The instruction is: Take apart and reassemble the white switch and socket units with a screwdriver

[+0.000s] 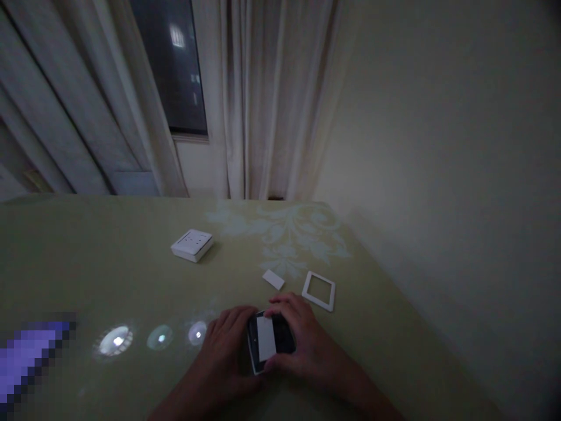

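Between my two hands lies a dark-centred square wall switch base (284, 334) with a pale rim, low in the middle of the view. A white rectangular switch rocker (266, 339) sits on its left part. My left hand (228, 348) is curled round the base's left side, fingers at the top corner and thumb below. My right hand (302, 336) grips the rocker's upper and lower ends between fingers and thumb. Just beyond, a loose white rocker plate (273, 279) rests on the table, with a white square frame (319, 290) to its right.
A white socket box (191, 245) stands farther back on the left of the glossy table (131, 280). A pixelated purple patch covers the lower left corner. Curtains (280, 99) hang behind the table, and a plain wall (451, 175) runs along its right.
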`<action>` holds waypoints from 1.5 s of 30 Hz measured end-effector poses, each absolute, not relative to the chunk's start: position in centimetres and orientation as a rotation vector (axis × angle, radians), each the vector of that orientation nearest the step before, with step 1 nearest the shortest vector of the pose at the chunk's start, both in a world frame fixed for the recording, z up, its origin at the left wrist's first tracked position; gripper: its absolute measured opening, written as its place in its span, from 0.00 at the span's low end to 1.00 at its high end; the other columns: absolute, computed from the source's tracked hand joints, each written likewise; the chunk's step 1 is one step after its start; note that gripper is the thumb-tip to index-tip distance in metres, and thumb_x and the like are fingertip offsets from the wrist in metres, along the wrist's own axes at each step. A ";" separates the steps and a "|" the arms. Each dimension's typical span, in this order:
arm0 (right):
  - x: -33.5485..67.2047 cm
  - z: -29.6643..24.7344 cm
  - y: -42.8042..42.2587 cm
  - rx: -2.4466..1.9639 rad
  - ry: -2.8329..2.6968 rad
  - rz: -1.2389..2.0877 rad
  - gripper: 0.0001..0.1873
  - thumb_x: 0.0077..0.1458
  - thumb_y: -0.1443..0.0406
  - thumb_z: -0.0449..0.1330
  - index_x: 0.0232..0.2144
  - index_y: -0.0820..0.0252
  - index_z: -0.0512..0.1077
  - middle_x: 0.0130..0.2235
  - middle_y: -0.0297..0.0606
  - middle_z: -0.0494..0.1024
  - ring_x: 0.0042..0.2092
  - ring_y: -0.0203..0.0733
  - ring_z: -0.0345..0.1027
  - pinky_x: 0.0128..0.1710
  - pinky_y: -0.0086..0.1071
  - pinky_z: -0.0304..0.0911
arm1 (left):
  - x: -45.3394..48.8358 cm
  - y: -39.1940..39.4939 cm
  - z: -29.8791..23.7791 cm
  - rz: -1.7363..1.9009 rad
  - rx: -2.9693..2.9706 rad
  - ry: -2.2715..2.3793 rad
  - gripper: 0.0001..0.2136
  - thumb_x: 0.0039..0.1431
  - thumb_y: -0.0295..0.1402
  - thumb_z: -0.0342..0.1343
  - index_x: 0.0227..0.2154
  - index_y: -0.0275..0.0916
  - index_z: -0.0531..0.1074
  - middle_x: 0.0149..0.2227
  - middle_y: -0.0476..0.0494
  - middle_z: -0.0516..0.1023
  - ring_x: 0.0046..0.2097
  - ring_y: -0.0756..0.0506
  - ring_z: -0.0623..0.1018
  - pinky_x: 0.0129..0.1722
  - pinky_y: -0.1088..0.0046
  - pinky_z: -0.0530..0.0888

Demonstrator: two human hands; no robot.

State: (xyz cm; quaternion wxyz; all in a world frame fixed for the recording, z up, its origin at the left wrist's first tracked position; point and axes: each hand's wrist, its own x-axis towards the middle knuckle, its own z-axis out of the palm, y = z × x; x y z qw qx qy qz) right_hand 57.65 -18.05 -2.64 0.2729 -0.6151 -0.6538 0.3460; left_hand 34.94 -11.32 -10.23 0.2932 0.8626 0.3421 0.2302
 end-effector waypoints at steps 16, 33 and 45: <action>57.8 -2.7 -18.4 -1.482 -1.659 0.950 0.39 0.44 0.70 0.81 0.57 0.47 0.77 0.65 0.41 0.73 0.67 0.54 0.66 0.69 0.48 0.60 | 35.6 -12.1 -8.2 0.693 1.629 0.672 0.40 0.55 0.28 0.70 0.69 0.53 0.61 0.62 0.38 0.76 0.56 0.34 0.82 0.55 0.55 0.81; 57.6 -3.7 -18.6 -1.462 -1.595 0.885 0.43 0.42 0.64 0.84 0.59 0.48 0.73 0.67 0.42 0.71 0.69 0.56 0.64 0.70 0.49 0.58 | 36.5 -12.7 -8.0 0.646 1.332 0.638 0.31 0.70 0.50 0.64 0.68 0.50 0.59 0.65 0.36 0.76 0.60 0.33 0.82 0.58 0.56 0.78; 57.2 -3.7 -18.0 -1.445 -1.484 0.836 0.20 0.53 0.67 0.76 0.47 0.53 0.79 0.50 0.37 0.81 0.53 0.49 0.75 0.56 0.41 0.67 | 36.9 -13.1 -7.5 0.675 1.373 0.627 0.30 0.69 0.49 0.64 0.68 0.48 0.62 0.64 0.33 0.78 0.62 0.31 0.81 0.61 0.53 0.78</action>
